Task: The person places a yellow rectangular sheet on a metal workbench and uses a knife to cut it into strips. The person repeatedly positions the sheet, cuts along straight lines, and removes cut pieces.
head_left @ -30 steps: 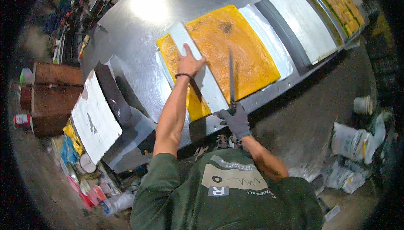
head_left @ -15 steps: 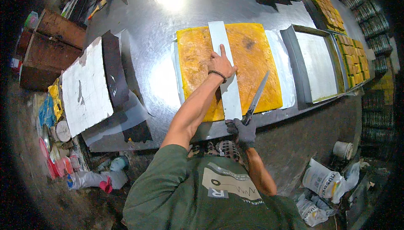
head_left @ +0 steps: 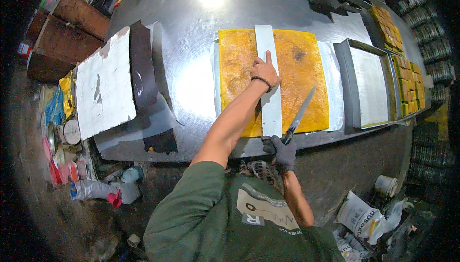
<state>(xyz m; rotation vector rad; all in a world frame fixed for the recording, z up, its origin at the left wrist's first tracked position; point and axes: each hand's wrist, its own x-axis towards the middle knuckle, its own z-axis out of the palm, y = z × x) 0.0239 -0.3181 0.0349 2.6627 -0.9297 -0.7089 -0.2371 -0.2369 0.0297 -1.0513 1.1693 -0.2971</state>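
The gloved right hand (head_left: 286, 151) grips a knife (head_left: 300, 113) by its handle, blade lying over the yellow slab (head_left: 297, 77) on the metal surface (head_left: 191, 84). The left hand (head_left: 264, 71) presses a stiff white strip (head_left: 269, 46) flat, fingers spread; the slab looks soft, probably sticky

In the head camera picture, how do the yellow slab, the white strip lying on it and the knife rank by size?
1. Yellow slab, by far the largest.
2. White strip, spanning the slab under the left hand.
3. Knife in the gloved right hand, shorter and thinner than the strip.
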